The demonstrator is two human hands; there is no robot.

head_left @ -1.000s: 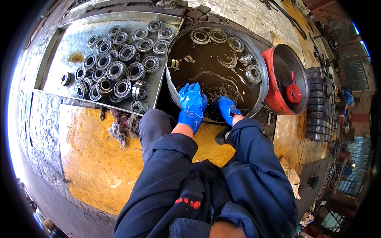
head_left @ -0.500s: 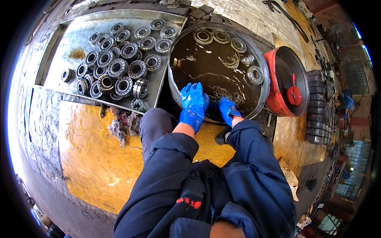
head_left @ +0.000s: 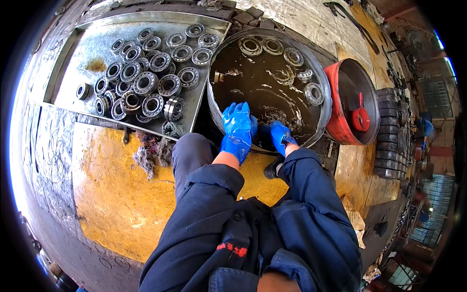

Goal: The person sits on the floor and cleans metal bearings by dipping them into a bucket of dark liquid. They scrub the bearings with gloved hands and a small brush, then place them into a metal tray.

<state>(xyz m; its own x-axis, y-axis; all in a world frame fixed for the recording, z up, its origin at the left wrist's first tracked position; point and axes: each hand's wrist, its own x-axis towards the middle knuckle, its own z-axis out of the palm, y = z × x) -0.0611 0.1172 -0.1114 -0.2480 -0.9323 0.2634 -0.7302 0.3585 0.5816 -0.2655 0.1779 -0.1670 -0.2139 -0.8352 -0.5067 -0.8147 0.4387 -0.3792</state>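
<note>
Both my hands wear blue rubber gloves and reach over the near side of a large round metal tub [head_left: 327,117] of brown liquid. My left hand [head_left: 238,129] is back-side up, its fingers close together and curled down. Beside it, my right hand [head_left: 280,136] is turned inward with its fingers curled. Whatever lies between or under the hands is dark and hidden by the gloves. Foam and ripples show in the liquid [head_left: 238,80] just beyond them. Several roller bearings stand along the tub's far and right sides, among them a bearing [head_left: 314,94] near the right wall.
Left of the tub, a shallow metal tray [head_left: 92,39] holds many loose bearings [head_left: 145,83]. A red basin [head_left: 335,104] with a red ladle [head_left: 360,117] stands at the right, beside stacked dark parts [head_left: 387,131]. Rags [head_left: 146,158] lie near the tray on yellow boarding [head_left: 121,194].
The ripples and foam in the tub have shifted, and a ring shape shows now at its left wall. My hands stay in almost the same place.
</note>
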